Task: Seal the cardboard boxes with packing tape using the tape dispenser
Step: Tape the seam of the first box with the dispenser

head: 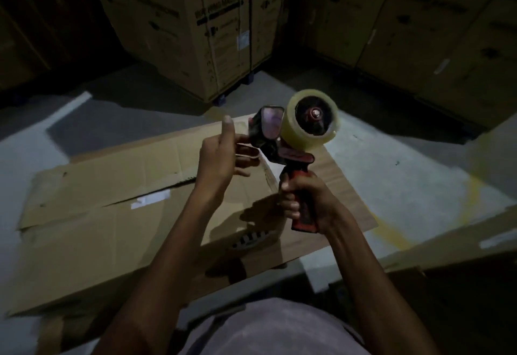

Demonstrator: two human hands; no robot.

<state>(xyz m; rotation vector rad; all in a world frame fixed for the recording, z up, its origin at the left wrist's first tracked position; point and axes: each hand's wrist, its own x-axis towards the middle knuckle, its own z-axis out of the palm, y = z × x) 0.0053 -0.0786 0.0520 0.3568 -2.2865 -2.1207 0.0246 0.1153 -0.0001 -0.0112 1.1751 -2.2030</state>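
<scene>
Fabric [279, 329] of my pale shirt or lap fills the bottom edge, too blurred for me to say which. Just above it my right hand [303, 205] curls tight round the red-and-black grip of the tape dispenser [288, 142], held upright in the air; the clear tape roll [313, 119] sits above that fist. To its left my left hand [223, 156] reaches the dispenser's front end, thumb raised, fingers loosely extended at the blade area; whether they pinch a tape end I cannot tell, since motion blur smears them. Beneath both hands lies a flattened cardboard box [117, 215] on the grey floor [419, 175], its near corners cut off. Beyond the hands, stacked cartons [195, 27] stand in deep shadow, printing barely legible.
</scene>
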